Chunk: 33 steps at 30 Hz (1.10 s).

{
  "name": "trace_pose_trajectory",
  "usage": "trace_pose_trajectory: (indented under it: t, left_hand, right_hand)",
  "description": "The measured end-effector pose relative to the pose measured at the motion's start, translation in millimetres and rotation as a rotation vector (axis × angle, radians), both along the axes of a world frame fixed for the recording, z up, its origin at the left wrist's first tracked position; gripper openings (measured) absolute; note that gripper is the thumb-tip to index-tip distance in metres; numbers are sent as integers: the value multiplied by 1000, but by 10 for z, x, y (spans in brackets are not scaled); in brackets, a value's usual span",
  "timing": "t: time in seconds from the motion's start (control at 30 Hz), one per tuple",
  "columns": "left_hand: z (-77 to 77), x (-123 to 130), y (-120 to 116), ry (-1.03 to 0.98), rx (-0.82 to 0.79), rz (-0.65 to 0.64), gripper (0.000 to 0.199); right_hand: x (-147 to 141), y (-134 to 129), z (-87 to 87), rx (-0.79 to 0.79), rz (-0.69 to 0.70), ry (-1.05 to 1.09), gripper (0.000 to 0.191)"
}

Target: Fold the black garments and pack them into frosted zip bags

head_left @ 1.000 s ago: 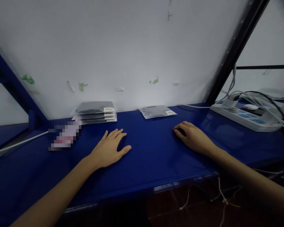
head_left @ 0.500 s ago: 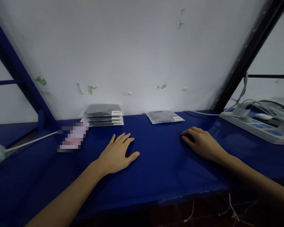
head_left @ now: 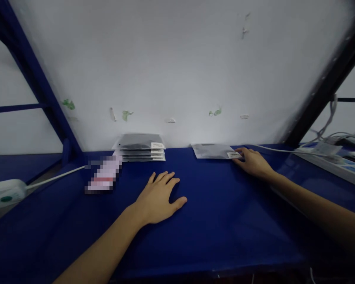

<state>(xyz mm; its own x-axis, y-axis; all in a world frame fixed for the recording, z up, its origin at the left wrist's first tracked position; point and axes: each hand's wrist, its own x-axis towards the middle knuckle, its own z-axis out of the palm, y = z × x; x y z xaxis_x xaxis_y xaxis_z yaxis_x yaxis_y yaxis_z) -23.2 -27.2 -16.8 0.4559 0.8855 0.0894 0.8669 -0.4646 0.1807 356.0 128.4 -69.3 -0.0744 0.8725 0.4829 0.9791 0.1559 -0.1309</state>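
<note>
My left hand (head_left: 159,198) lies flat on the blue table (head_left: 207,225), fingers spread, holding nothing. Behind it, against the wall, is a stack of grey packets (head_left: 140,148) with white labels. Further right, a single grey packet (head_left: 212,151) lies flat near the wall. The fingers and thumb of my right hand (head_left: 252,161) are at this packet's right corner, beside its white label, and pinch its edge.
A pinkish item (head_left: 105,173), partly pixelated, lies left of the stack. A white power strip (head_left: 8,193) with a cable is at the far left. Another power strip (head_left: 347,169) with tangled cables stands at the right. A pale wall (head_left: 183,71) rises behind the table.
My right hand has moved forward from the bare table to the single packet's right corner. My left hand stays spread on the table. The camera view has shifted slightly.
</note>
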Motion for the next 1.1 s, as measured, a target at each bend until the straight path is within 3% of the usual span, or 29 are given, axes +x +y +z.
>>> trace_pose_trajectory:
  t: [0.13,0.3,0.47,0.63,0.73,0.8,0.93,1.0,1.1]
  left_hand:
    - [-46,-8,7,-45,52,-8,61]
    - [-37,22,-33,-143,175,21,59]
    - [-32,28,-41,-197,198,-21,53]
    - [-86,6,26,-217,126,-38,52]
    - [-99,5,41,-221,150,-80,48]
    - [-94,7,34,-233,174,-94,45]
    - [-58,16,-4,-239,188,-86,40]
    - [-34,24,-27,-236,186,-74,39]
    - [-8,38,-63,-206,180,-43,35]
  right_hand:
    - [-287,-325,116,41,40,-187,33]
    - [-867,-1005,285,117,304,-232,22]
    - [-1467,-1800,407,44,528,-195,16]
    - [-1718,-2327,494,76,734,-153,30]
    - [-1691,-2360,552,68,818,-82,23]
    - [-1642,-2263,575,96,791,-33,23]
    - [-1578,-1866,562,110,541,-46,25]
    - [-1590,-1612,538,31,402,-41,24]
    - [-1666,-1237,509,-132,299,27,32]
